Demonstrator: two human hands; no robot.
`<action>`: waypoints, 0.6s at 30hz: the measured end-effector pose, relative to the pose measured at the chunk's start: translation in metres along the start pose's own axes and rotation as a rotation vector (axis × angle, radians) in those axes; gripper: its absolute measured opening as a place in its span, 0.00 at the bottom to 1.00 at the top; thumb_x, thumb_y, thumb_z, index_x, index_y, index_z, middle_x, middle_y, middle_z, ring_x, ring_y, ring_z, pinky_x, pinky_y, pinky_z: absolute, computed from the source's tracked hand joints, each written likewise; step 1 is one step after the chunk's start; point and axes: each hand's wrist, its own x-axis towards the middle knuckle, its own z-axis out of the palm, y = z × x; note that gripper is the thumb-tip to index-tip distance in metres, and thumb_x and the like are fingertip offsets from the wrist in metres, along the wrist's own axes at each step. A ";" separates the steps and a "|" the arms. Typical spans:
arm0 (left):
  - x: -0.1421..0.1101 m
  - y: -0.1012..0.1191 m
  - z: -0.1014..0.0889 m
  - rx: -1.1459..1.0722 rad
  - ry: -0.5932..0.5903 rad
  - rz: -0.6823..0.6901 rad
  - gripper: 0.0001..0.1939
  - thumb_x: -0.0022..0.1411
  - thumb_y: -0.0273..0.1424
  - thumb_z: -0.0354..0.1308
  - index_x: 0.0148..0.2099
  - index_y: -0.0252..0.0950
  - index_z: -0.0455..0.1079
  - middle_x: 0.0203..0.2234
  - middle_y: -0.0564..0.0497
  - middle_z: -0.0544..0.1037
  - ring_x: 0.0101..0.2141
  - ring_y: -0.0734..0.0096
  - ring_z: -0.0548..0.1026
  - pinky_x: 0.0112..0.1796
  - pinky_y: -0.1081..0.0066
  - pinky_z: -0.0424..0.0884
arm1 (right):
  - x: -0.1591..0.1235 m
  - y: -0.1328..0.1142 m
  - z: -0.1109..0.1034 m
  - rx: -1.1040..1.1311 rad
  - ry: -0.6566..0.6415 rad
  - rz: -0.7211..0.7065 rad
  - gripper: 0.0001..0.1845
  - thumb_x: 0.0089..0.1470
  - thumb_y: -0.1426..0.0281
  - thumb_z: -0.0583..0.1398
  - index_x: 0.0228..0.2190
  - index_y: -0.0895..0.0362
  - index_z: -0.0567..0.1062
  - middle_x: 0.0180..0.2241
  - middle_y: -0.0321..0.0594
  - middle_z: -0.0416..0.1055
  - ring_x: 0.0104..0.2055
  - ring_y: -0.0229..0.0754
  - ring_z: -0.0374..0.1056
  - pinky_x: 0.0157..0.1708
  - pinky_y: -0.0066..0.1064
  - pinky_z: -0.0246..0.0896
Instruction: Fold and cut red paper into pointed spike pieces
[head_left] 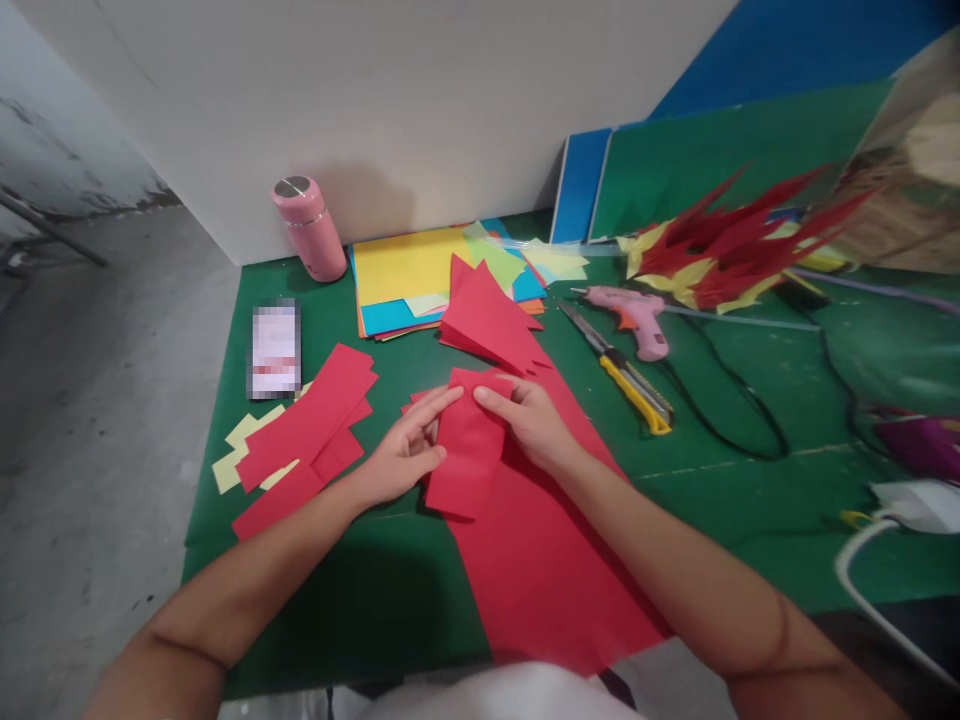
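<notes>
A red paper rectangle [471,450] lies between my two hands, over a long red paper sheet [555,560]. My left hand [409,445] grips its left side, with the fingertips at the upper edge and the thumb lower down. My right hand [536,415] pinches the upper right corner; its thumb presses on top and the other fingers are partly hidden. Just beyond are red pointed paper pieces [487,315]. To the left, red paper strips [315,420] overlap pale yellow paper pieces [229,470].
A phone [274,350] and a pink bottle [311,230] stand at the left. Coloured paper sheets [405,265] lie at the back. On the right are a yellow utility knife [634,390], a pink glue gun [630,312] with its cord, a red-and-yellow paper flame [735,250] and a white power strip [915,505].
</notes>
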 end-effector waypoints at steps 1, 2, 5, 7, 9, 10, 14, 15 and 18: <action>0.000 0.000 0.001 -0.002 0.000 -0.005 0.32 0.63 0.29 0.58 0.67 0.54 0.59 0.71 0.55 0.49 0.67 0.57 0.57 0.53 0.66 0.69 | 0.000 0.000 0.000 -0.003 -0.004 0.001 0.18 0.43 0.55 0.71 0.28 0.55 0.78 0.29 0.36 0.76 0.29 0.37 0.69 0.31 0.31 0.66; -0.001 0.000 0.001 0.000 0.004 -0.009 0.32 0.63 0.29 0.58 0.67 0.55 0.59 0.71 0.55 0.48 0.66 0.56 0.58 0.53 0.65 0.70 | 0.000 0.000 0.000 -0.007 -0.005 0.001 0.18 0.43 0.55 0.71 0.28 0.55 0.78 0.29 0.36 0.75 0.29 0.37 0.69 0.31 0.30 0.66; -0.001 0.000 0.002 0.033 0.031 0.002 0.33 0.61 0.29 0.58 0.67 0.54 0.59 0.71 0.55 0.47 0.64 0.57 0.62 0.52 0.65 0.71 | 0.000 0.000 0.000 -0.027 0.009 0.000 0.19 0.44 0.55 0.71 0.30 0.56 0.78 0.30 0.37 0.75 0.30 0.37 0.69 0.31 0.30 0.66; 0.000 -0.001 0.002 0.082 0.061 0.011 0.34 0.60 0.28 0.58 0.67 0.53 0.60 0.71 0.54 0.48 0.57 0.62 0.69 0.48 0.67 0.73 | 0.001 0.001 0.000 -0.048 0.027 -0.013 0.19 0.45 0.55 0.70 0.31 0.56 0.76 0.32 0.38 0.75 0.31 0.38 0.69 0.32 0.31 0.66; 0.001 -0.001 0.000 0.149 0.112 0.004 0.34 0.60 0.27 0.58 0.67 0.53 0.59 0.71 0.52 0.48 0.44 0.71 0.75 0.42 0.69 0.74 | 0.002 0.004 0.000 -0.057 0.031 -0.040 0.20 0.46 0.54 0.69 0.34 0.55 0.75 0.34 0.38 0.75 0.33 0.39 0.70 0.35 0.32 0.67; 0.002 -0.001 -0.001 0.185 0.149 -0.005 0.35 0.60 0.27 0.57 0.67 0.52 0.59 0.71 0.51 0.47 0.38 0.75 0.74 0.40 0.69 0.74 | 0.003 0.006 -0.001 -0.063 0.025 -0.059 0.22 0.47 0.54 0.69 0.39 0.54 0.74 0.34 0.37 0.75 0.34 0.39 0.71 0.35 0.32 0.68; 0.007 -0.001 -0.003 0.305 0.292 -0.025 0.36 0.59 0.26 0.55 0.68 0.49 0.56 0.72 0.47 0.43 0.32 0.79 0.70 0.37 0.69 0.73 | 0.003 0.014 -0.002 -0.237 -0.008 -0.206 0.39 0.53 0.55 0.64 0.62 0.47 0.58 0.31 0.33 0.72 0.30 0.40 0.70 0.32 0.33 0.67; 0.008 -0.001 -0.003 0.325 0.311 -0.024 0.36 0.59 0.26 0.55 0.68 0.48 0.56 0.72 0.47 0.42 0.33 0.78 0.71 0.37 0.69 0.73 | 0.003 0.015 -0.002 -0.349 -0.009 -0.270 0.37 0.55 0.55 0.63 0.62 0.47 0.58 0.32 0.34 0.73 0.32 0.40 0.70 0.33 0.34 0.67; 0.009 -0.003 -0.002 0.373 0.341 -0.011 0.36 0.58 0.25 0.54 0.68 0.48 0.55 0.71 0.46 0.43 0.37 0.74 0.72 0.34 0.71 0.72 | 0.001 0.014 -0.004 -0.727 -0.023 -0.496 0.21 0.60 0.60 0.60 0.53 0.49 0.72 0.42 0.42 0.76 0.42 0.45 0.71 0.44 0.40 0.65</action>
